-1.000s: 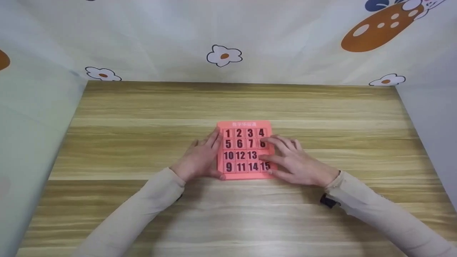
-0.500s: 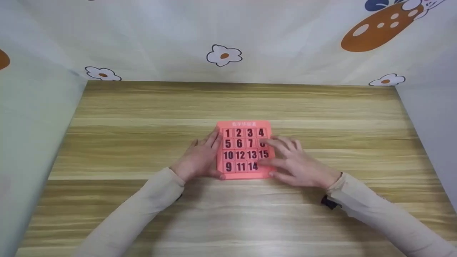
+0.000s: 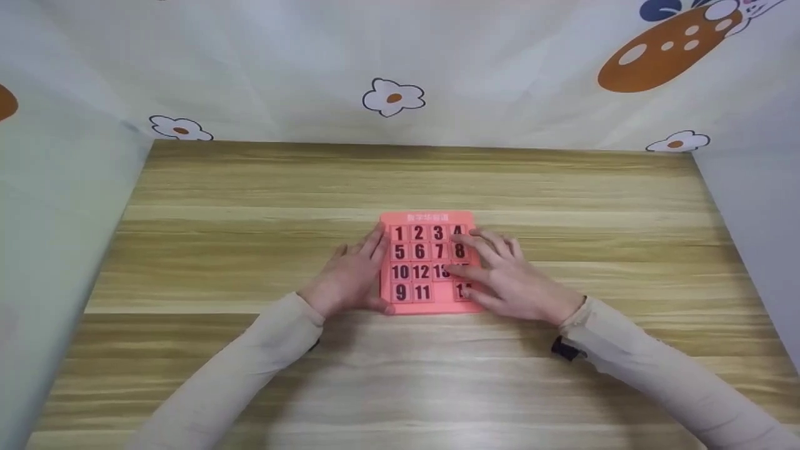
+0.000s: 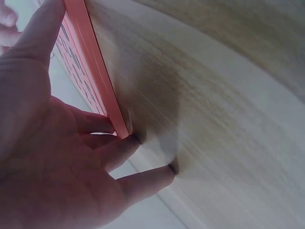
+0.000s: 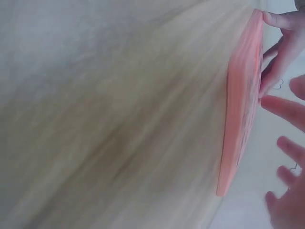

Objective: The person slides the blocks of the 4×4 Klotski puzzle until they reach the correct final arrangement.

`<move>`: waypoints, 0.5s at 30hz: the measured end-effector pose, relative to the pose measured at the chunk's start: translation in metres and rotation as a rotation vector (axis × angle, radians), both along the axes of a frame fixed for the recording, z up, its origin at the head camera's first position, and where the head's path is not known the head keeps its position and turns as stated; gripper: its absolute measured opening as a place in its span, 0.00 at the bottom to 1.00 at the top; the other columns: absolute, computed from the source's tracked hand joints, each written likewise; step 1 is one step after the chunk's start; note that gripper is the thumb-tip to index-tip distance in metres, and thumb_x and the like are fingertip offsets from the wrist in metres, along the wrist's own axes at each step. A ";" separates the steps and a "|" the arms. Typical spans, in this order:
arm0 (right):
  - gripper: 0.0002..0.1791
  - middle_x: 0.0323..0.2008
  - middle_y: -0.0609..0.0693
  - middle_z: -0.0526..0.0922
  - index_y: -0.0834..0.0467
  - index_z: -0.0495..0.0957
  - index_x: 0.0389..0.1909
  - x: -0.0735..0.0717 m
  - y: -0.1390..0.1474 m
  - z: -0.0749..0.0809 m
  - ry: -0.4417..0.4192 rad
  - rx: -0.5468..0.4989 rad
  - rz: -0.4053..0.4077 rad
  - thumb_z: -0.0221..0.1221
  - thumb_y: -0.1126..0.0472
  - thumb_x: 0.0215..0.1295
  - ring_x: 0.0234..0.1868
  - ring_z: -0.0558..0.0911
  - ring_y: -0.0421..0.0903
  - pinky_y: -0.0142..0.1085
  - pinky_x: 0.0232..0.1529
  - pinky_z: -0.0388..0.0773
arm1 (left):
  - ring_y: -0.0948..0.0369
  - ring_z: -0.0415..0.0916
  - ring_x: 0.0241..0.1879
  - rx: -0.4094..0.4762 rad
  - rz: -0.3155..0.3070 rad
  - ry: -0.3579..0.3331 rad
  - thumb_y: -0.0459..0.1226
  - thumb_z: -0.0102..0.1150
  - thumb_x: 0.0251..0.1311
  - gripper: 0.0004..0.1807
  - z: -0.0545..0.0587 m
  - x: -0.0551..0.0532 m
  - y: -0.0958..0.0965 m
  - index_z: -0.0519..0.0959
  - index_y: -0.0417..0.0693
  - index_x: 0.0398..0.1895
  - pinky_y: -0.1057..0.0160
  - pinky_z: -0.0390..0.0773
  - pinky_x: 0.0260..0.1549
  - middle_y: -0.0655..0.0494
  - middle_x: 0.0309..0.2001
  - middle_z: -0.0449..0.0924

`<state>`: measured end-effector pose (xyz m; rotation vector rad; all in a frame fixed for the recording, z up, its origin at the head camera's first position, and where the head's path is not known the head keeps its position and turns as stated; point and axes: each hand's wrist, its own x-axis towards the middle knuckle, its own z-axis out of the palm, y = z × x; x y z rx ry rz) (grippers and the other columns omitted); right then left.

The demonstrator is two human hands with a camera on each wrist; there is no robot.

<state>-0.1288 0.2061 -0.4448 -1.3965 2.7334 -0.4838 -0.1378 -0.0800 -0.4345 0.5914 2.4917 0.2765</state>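
Observation:
A pink sliding number puzzle (image 3: 428, 309) lies flat on the wooden table in the head view. My left hand (image 3: 350, 278) rests along its left edge, thumb at the near corner, fingers extended towards the far end. Some left fingertips touch the table in the left wrist view. Over the puzzle's right side, my right hand (image 3: 515, 281) is spread with relaxed fingers. One fingertip covers part of tile 14 (image 3: 461, 292) at bottom right; another partly hides tiles 13 (image 3: 439, 271) and 15. The gap (image 3: 442, 291) is in the bottom row, third column.
The wood-grain table (image 3: 250, 187) reaches back to a pale cloth wall (image 3: 500, 75) printed with flowers and a carrot shape. Pale side panels (image 3: 56, 206) bound it left and right.
Tile 15 has slid up into the third row, then tile 14 has shifted right into the bottom-right place. My right hand has moved slightly left; the left hand has stayed put.

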 end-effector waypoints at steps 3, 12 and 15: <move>0.20 0.71 0.58 0.58 0.51 0.81 0.56 0.002 -0.001 0.000 -0.032 -0.007 0.039 0.57 0.49 0.66 0.69 0.55 0.62 0.63 0.61 0.55 | 0.49 0.33 0.74 0.009 -0.001 0.004 0.60 0.71 0.41 0.72 0.001 0.000 0.000 0.32 0.39 0.75 0.39 0.43 0.68 0.46 0.75 0.22; 0.18 0.71 0.58 0.57 0.50 0.82 0.55 0.006 -0.005 0.001 -0.067 -0.052 0.041 0.59 0.53 0.65 0.69 0.55 0.58 0.56 0.59 0.58 | 0.47 0.35 0.74 0.016 -0.033 0.040 0.60 0.71 0.42 0.71 0.001 0.002 -0.001 0.35 0.37 0.76 0.37 0.47 0.66 0.43 0.76 0.26; 0.21 0.71 0.60 0.56 0.50 0.79 0.59 0.006 -0.011 -0.002 -0.057 -0.032 -0.003 0.58 0.51 0.67 0.69 0.56 0.60 0.57 0.61 0.57 | 0.47 0.35 0.74 0.017 -0.031 0.037 0.60 0.72 0.41 0.71 0.001 0.001 -0.001 0.35 0.37 0.76 0.37 0.48 0.66 0.42 0.76 0.26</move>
